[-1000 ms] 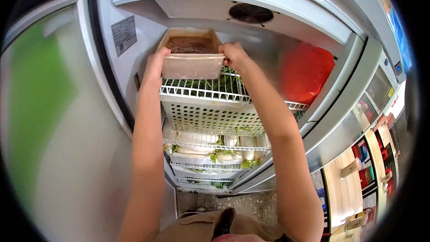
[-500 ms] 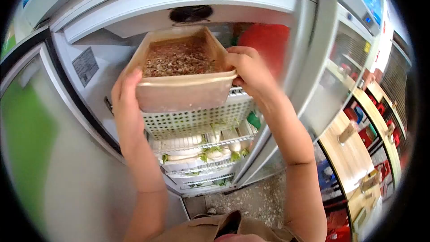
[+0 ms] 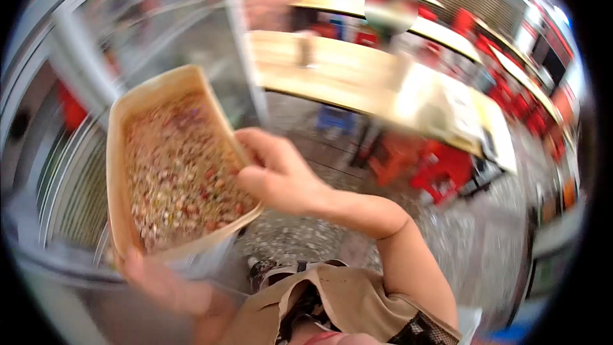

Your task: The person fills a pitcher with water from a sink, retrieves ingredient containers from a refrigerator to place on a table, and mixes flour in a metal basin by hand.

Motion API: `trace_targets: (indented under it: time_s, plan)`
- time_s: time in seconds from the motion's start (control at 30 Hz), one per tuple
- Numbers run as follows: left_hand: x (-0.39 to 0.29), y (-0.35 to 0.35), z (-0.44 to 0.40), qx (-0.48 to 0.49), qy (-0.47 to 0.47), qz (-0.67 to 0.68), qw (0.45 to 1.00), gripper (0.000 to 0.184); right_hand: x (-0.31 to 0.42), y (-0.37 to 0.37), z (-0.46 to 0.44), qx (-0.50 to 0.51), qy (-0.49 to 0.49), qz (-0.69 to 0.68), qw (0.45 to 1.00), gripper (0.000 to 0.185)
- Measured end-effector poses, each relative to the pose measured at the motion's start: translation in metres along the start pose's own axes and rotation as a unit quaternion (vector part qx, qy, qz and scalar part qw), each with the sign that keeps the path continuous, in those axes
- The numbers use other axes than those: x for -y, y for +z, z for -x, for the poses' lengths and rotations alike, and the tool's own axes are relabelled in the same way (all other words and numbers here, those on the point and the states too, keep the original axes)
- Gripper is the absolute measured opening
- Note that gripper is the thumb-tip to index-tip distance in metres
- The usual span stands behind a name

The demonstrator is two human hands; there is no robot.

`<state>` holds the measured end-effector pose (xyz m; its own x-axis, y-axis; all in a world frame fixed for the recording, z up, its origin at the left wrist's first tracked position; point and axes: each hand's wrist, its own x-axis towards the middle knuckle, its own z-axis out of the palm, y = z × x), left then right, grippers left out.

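Between my two hands hangs a rectangular plastic tub (image 3: 115, 172) with a pale, yellowed rim, tilted toward me. A reddish-brown mass of small pale and red pieces (image 3: 179, 172), like grains or beans, covers its inside; I cannot tell exactly what they are. My right hand (image 3: 278, 172) is closed on the right long rim, thumb over the inner edge. At the near left corner my left hand (image 3: 159, 284) grips the tub, thumb at the rim and the other fingers hidden below. Motion blurs the left hand.
At left stands the refrigerator frame (image 3: 76, 57) with its glass door (image 3: 172, 32) beside the tub. Wooden tables (image 3: 332, 73) fill the room ahead, with red stools (image 3: 444, 169) and a blue stool (image 3: 335, 118) under them. A speckled floor (image 3: 306, 236) lies below.
The tub has come out of the refrigerator in both my hands. My view has swung right, from the shelves of vegetables toward the tables.
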<state>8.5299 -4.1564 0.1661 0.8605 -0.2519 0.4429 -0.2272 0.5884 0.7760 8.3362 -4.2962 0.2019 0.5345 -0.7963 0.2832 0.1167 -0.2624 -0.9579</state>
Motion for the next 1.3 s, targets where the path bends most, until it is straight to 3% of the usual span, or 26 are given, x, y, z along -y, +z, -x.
trace_targets:
  time_s: [0.03,0.13,0.23,0.33,0.43,0.6,0.83,0.87,0.97,1.03,1.13,1.17,1.3]
  plan:
    - [0.009,0.014,0.023,0.044,-0.030,0.015,0.998,0.047,0.008,-0.031,0.032,-0.030,0.041,0.010,0.999,0.043]
    - [0.036,0.065,0.108,0.156,-0.161,0.064,0.972,0.054,-0.013,-0.117,0.109,-0.151,0.029,0.021,0.988,0.046]
    - [0.060,0.120,0.186,0.340,-0.236,0.094,0.906,0.066,-0.025,-0.193,0.173,-0.259,0.028,0.077,0.962,0.049]
    - [0.082,0.210,0.277,0.389,-0.349,0.132,0.842,0.075,-0.060,-0.293,0.224,-0.358,0.005,0.112,0.927,0.050]
    - [0.094,0.292,0.361,0.516,-0.336,0.180,0.767,0.079,-0.075,-0.379,0.273,-0.443,-0.010,0.095,0.891,0.051]
    - [0.121,0.412,0.507,0.589,-0.398,0.205,0.673,0.083,-0.074,-0.521,0.348,-0.539,0.018,0.063,0.840,0.054]
    - [0.128,0.566,0.699,0.740,-0.419,0.276,0.448,0.084,-0.055,-0.706,0.454,-0.649,0.048,0.108,0.751,0.059]
    - [0.118,0.586,0.720,0.742,-0.449,0.274,0.416,0.083,-0.059,-0.733,0.472,-0.661,0.033,0.107,0.742,0.059]
    - [0.120,0.623,0.800,0.722,-0.492,0.280,0.398,0.083,-0.067,-0.804,0.520,-0.668,0.043,0.130,0.731,0.059]
    - [0.115,0.657,0.859,0.676,-0.610,0.272,0.311,0.081,-0.076,-0.862,0.556,-0.671,0.054,0.142,0.726,0.058]
    - [0.135,0.681,0.952,0.649,-0.643,0.248,0.323,0.082,-0.096,-0.940,0.607,-0.650,0.126,0.150,0.734,0.061]
    - [0.132,0.687,0.974,0.634,-0.653,0.235,0.342,0.083,-0.113,-0.966,0.623,-0.650,0.075,0.156,0.740,0.053]
    - [0.146,0.708,1.069,0.625,-0.645,0.130,0.420,0.080,-0.166,-1.054,0.688,-0.607,0.148,0.182,0.759,0.053]
